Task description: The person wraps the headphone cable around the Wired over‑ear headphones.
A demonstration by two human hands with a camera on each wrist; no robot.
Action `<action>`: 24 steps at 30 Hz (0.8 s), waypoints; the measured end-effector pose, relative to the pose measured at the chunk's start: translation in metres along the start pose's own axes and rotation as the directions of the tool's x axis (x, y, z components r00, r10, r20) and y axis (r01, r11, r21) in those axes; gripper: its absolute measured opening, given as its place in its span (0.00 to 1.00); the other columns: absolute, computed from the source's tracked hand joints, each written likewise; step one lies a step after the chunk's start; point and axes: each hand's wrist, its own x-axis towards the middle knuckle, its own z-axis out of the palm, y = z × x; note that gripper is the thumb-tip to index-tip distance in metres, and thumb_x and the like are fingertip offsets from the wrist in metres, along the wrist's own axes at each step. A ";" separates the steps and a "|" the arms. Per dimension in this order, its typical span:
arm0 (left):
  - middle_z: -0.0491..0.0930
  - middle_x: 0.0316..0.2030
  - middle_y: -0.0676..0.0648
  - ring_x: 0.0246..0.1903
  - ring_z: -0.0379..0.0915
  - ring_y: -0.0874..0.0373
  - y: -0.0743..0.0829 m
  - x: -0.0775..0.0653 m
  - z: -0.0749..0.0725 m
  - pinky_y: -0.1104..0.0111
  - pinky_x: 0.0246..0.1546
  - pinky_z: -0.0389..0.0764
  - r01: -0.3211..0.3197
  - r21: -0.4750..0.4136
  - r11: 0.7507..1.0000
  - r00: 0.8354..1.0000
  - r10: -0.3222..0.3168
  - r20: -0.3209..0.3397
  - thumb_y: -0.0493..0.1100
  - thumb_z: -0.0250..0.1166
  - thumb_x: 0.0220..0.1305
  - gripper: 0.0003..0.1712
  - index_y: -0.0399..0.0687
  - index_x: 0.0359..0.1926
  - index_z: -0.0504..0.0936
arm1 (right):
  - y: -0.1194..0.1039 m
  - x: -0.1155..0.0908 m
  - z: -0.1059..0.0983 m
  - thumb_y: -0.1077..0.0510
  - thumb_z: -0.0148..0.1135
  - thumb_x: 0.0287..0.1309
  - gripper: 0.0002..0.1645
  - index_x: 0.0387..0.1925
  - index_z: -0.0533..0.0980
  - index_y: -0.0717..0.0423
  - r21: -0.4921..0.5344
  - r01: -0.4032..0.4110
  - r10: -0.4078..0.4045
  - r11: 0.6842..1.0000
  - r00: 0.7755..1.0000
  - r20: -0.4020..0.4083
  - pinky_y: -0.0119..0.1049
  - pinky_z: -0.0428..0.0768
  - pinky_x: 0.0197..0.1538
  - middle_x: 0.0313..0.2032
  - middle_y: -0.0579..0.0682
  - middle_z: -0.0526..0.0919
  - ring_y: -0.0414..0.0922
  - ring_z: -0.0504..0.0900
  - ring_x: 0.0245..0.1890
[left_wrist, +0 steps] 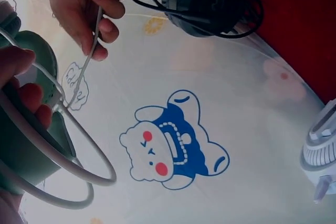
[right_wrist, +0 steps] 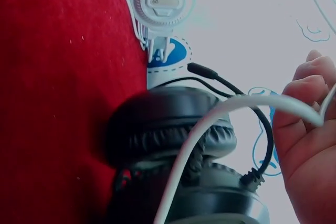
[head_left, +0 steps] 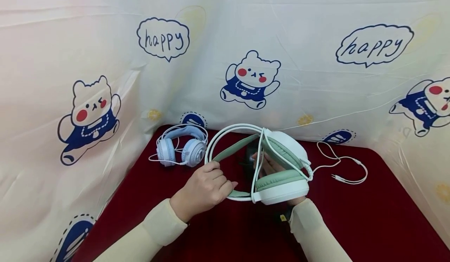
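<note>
White headphones with green ear pads (head_left: pixel 281 180) are held above the table, tilted so the headband points left. My left hand (head_left: pixel 205 187) grips that headband, fingers wrapped around it. Behind the ear cups is my right hand (head_left: pixel 268 164), partly hidden by them in the head view. In the left wrist view, the right hand (left_wrist: pixel 89 14) has curled fingers at the headphones' thin white cable (left_wrist: pixel 84 69). The right wrist view shows this cable crossing the palm of the right hand (right_wrist: pixel 310 140).
Light blue headphones (head_left: pixel 183 146) rest at the back left of the dark red table (head_left: pixel 365 211). Black headphones (right_wrist: pixel 173 124) sit behind the raised pair, mostly hidden in the head view. The white cable's plug end (head_left: pixel 346 181) lies at right. Printed cloth (head_left: pixel 306 23) hangs around.
</note>
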 end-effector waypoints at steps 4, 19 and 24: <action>0.79 0.18 0.49 0.18 0.74 0.56 -0.002 0.002 0.002 0.62 0.38 0.78 0.033 -0.001 0.999 0.999 -0.033 0.004 0.39 0.58 0.68 0.16 0.45 0.21 0.79 | 0.010 0.001 0.003 0.67 0.39 0.74 0.17 0.47 0.75 0.56 -0.050 0.061 -0.059 0.997 0.998 0.037 0.27 0.73 0.25 0.30 0.47 0.77 0.35 0.72 0.23; 0.79 0.18 0.49 0.21 0.76 0.56 -0.011 0.000 0.012 0.62 0.41 0.77 0.084 0.060 0.995 0.988 -0.091 0.124 0.41 0.58 0.69 0.16 0.47 0.23 0.81 | 0.054 -0.007 0.014 0.65 0.35 0.75 0.17 0.53 0.63 0.77 0.122 -0.173 0.164 0.977 0.983 0.082 0.29 0.74 0.21 0.28 0.51 0.75 0.37 0.72 0.22; 0.81 0.20 0.49 0.23 0.78 0.57 -0.016 -0.002 0.011 0.63 0.42 0.76 0.094 0.074 0.993 0.979 -0.106 0.172 0.39 0.70 0.58 0.06 0.47 0.25 0.83 | 0.046 -0.003 0.026 0.59 0.37 0.77 0.20 0.54 0.63 0.77 0.092 -0.208 0.204 0.974 0.978 0.053 0.33 0.74 0.20 0.23 0.54 0.75 0.39 0.72 0.16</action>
